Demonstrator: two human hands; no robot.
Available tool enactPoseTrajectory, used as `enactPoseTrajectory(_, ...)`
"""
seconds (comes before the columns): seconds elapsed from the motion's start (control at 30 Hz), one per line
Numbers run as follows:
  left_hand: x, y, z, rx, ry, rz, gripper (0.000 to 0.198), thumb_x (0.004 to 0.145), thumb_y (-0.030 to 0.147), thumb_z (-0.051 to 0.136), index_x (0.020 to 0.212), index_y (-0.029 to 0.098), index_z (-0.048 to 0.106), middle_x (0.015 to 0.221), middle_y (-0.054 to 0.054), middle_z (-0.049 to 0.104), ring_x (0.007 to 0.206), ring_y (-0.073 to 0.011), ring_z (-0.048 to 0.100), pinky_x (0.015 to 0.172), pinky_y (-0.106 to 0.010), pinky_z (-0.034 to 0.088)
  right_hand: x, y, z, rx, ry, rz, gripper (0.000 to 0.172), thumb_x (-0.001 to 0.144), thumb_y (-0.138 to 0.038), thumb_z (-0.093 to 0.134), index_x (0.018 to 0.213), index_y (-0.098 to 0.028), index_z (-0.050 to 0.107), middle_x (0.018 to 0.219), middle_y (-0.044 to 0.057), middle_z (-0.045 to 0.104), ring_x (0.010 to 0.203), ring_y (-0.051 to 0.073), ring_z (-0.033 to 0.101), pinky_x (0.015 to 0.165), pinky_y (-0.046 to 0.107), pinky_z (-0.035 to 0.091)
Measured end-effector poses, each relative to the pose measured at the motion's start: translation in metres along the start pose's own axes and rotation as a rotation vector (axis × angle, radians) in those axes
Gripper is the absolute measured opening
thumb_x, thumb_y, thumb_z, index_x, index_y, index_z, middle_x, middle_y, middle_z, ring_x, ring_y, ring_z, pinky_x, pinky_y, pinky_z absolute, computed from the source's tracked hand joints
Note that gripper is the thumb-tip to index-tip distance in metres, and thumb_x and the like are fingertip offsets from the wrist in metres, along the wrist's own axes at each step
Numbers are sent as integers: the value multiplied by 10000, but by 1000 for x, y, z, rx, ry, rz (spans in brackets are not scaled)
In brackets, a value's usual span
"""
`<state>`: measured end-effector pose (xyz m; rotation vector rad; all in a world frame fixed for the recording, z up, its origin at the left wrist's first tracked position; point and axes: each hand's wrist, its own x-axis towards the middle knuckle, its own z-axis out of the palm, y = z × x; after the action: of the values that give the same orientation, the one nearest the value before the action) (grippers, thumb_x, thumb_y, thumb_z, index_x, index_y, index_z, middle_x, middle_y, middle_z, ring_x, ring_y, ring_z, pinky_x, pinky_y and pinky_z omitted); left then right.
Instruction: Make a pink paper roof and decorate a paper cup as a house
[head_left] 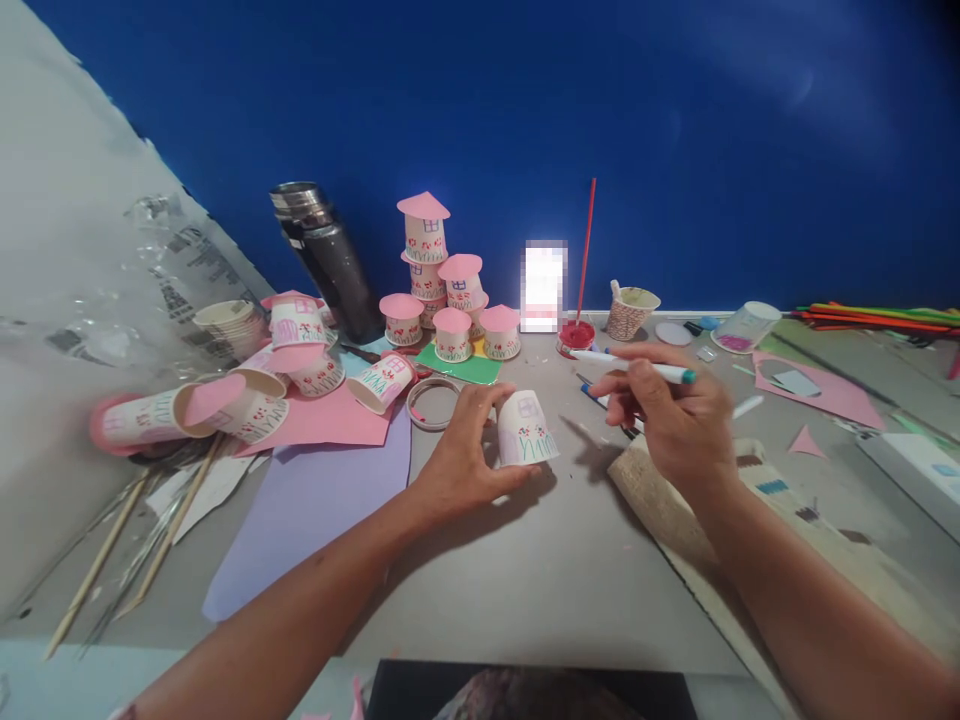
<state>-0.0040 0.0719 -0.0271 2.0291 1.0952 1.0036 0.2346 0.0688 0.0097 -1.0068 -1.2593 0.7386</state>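
Note:
My left hand [469, 450] grips a white paper cup [529, 430], turned upside down and tilted a little above the table. Drawn on the cup are a purple window, red flowers and green grass strokes. To the right, my right hand [671, 420] is closed around a white marker [634, 366] with a teal end, held level and apart from the cup. Just behind my left hand lies a roll of tape [435, 404]. A decorated cup [382, 382] rests on its side near the tape.
Decorated cups with pink cone roofs [424, 208] are stacked at the back. A dark flask [330, 260] stands left of them. Purple paper [315, 520] and wooden sticks [176, 525] lie left. On the right are a beige cloth [675, 510], pink paper [847, 395] and a paper cup [632, 312].

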Motion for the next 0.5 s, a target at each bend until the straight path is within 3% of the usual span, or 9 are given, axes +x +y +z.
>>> enactPoseTrajectory(0.1,1,1,0,-141,-38,-38,759,732,290,863,1391,303,485,1446,-110,514,1346,-308,531,1056,-496,531,1,1,1,-117,-95,25,302,952,-476,714,1075,-201,743,851,55,813,568,138,699,481,250,527)
enactPoseTrajectory(0.17,1,2,-1,-194,-49,-47,756,733,293,861,1389,296,486,1448,-115,514,1356,-314,534,1075,-515,518,1,1,-1,-200,-195,-11,353,900,-449,770,1151,-205,725,1015,87,821,763,196,769,564,287,587)
enactPoseTrajectory(0.3,2,3,-1,-115,-30,-33,743,714,282,859,1366,296,503,1407,-104,536,1319,-316,551,1037,-516,533,1,4,-5,-414,-480,-206,721,714,-461,933,1342,-251,647,1334,124,733,1209,324,696,876,441,631)
enactPoseTrajectory(0.4,1,3,0,-18,-29,30,746,714,244,824,1380,300,494,1382,-96,538,1297,-312,556,1033,-522,538,0,8,-4,-535,-611,-308,857,669,-434,971,1420,-268,592,1378,140,693,1282,360,631,1007,536,581)
enactPoseTrajectory(0.5,-2,3,1,30,-18,109,798,721,241,813,1431,306,455,1394,-100,520,1308,-316,543,1087,-559,506,-1,11,-3,-585,-667,-336,807,720,-370,939,1435,-275,576,1354,144,687,1271,356,619,1021,553,569)
